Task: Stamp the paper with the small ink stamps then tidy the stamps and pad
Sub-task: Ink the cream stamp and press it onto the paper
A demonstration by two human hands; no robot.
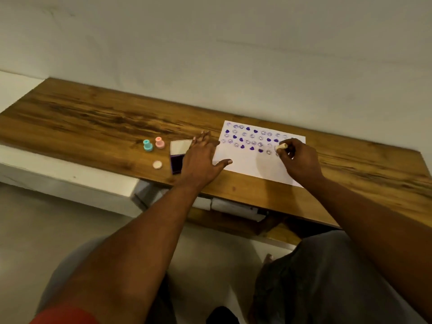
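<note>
A: What is nearest to us?

B: The legs [327,277] in grey trousers, and a red sleeve [63,316] at the bottom left. From there two bare forearms reach up to the wooden surface [93,122].

A: What do the hands do?

B: The left hand [198,157] lies flat with straight fingers and holds nothing. Its thumb presses on the left edge of the paper [245,167]. The right hand [299,160] has its fingers curled around a cream stamp [281,146], over the right part of the paper.

A: Does the stamp touch the paper?

B: I cannot tell; the fingers hide its lower end.

A: Where does the paper lie?

B: On the right half of the surface, close to the wall [233,54]. Its upper part carries rows of purple hearts and round prints. The lower part is white.

A: And the pad?

B: The pad [176,163] is open, just left of the paper, and the left hand partly covers it. Its lid [180,146] is lifted on the far side.

A: Other stamps?

B: A teal stamp [147,145] and a pink stamp [160,142] stand upright side by side, left of the pad. A pale disc [157,164] lies in front of them.
</note>
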